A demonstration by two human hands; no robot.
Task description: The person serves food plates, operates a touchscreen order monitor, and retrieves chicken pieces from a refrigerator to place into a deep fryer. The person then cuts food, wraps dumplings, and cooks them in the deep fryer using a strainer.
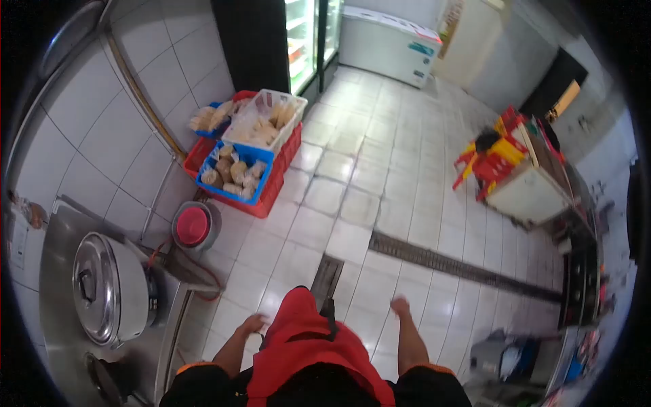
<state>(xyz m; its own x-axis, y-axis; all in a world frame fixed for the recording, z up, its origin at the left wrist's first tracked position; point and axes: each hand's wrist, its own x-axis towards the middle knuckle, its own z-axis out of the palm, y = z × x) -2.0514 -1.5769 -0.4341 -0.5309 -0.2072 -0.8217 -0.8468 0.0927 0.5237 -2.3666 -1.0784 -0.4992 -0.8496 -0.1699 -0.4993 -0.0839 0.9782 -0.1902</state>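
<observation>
I think no grab in hand; left hand spread loose, by apron on my front; right hand off apron, fingers too blurry, can't tell; any grab calls for reaching out.

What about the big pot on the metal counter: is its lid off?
No, the shiny lid sits on top of the pot, covering its opening.
</observation>
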